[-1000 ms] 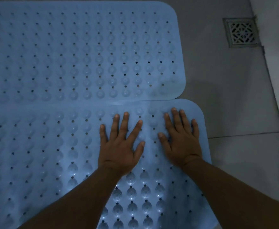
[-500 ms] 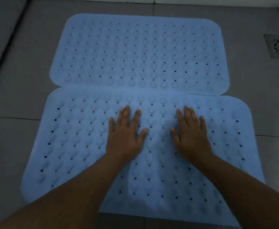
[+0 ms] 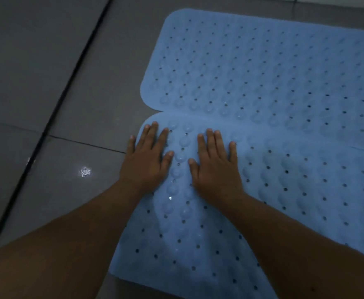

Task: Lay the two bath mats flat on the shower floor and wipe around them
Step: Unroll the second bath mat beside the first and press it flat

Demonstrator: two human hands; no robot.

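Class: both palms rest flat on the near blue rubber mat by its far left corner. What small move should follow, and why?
Probably slide both palms toward the person along the near blue perforated rubber mat, pressing. The left hand and right hand lie open at its far left corner, beside the far blue perforated rubber mat; the near end looks unpressed.

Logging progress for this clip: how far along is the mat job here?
Done: the far mat lies flat on the floor. In hand: left hand and right hand press the near mat at its far left corner. Left: wiping; no cloth shows.
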